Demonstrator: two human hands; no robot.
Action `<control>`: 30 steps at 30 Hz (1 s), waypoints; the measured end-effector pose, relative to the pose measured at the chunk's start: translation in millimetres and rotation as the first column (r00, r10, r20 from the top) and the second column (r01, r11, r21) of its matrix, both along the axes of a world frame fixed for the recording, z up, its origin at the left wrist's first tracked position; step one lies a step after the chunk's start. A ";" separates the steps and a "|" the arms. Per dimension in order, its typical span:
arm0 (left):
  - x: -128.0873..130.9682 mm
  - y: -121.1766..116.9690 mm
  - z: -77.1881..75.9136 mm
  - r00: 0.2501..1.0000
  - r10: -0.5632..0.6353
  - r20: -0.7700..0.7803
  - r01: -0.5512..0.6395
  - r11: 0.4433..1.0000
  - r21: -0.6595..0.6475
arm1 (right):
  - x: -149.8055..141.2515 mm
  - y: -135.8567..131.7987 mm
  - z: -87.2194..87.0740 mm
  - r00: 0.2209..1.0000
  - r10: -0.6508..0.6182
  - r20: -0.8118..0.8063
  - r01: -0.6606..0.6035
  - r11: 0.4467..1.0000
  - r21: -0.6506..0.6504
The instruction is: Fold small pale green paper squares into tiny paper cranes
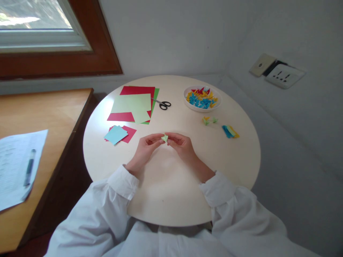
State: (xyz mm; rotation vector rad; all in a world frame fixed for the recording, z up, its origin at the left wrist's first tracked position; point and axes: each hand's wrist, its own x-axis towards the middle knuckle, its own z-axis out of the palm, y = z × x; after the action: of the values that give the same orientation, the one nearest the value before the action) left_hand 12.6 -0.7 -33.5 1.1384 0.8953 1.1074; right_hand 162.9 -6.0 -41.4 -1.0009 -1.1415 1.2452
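Note:
A small pale green folded paper piece (164, 138) is pinched between my two hands over the middle of the round white table (171, 192). My left hand (147, 147) grips its left side with thumb and fingertips. On its right side, my right hand (182, 146) holds it the same way. Square paper sheets in light blue (116, 134) and red (130, 134) lie to the left of my left hand. Beyond my right hand are a few little folded paper pieces (206, 121) in green and yellow.
A white dish (203, 108) of folded blue, yellow and red paper figures stands at the back right. Black-handled scissors (164, 105) lie beside larger red and green sheets (131, 103). Folded strips (230, 131) rest at right. A wooden desk (53, 107) holds paper and a pen (29, 167).

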 end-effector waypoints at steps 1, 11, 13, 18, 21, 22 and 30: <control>0.0 -0.2 0.2 1.000 -0.001 0.000 0.001 1.000 -0.002 | 0.1 -0.3 0.4 1.000 -0.001 0.005 0.001 1.000 -0.005; 0.3 -0.8 1.5 1.000 -0.007 0.016 0.007 1.000 0.011 | 1.0 -2.4 1.6 0.999 -0.007 0.050 0.007 1.000 0.004; 0.1 -0.8 1.9 1.000 -0.005 0.009 0.005 1.000 0.012 | 0.8 -2.0 1.5 0.999 -0.007 0.052 0.007 1.000 0.009; -1.0 -0.7 1.6 1.000 -0.003 0.012 0.003 1.000 0.002 | 0.6 -1.5 1.9 0.999 0.018 0.037 -0.018 1.000 0.011; -1.6 -0.5 0.1 1.000 0.002 0.007 -0.002 1.000 0.003 | 0.7 -1.4 2.0 0.999 0.024 0.025 -0.024 1.000 -0.002; -1.7 -0.4 -0.6 1.000 0.003 0.002 -0.003 1.000 0.004 | 0.8 -1.3 2.0 0.999 0.023 0.025 -0.023 1.000 -0.006; -0.4 -1.0 0.4 0.988 0.031 -0.153 -0.025 0.999 0.040 | 0.0 2.0 -4.0 0.997 -0.032 0.063 0.030 0.999 0.029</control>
State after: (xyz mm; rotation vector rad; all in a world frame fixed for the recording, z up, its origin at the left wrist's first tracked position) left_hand 12.1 -1.7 -33.0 1.2588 1.0160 1.0743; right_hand 162.9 -4.0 -45.4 -1.0395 -1.1856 1.1769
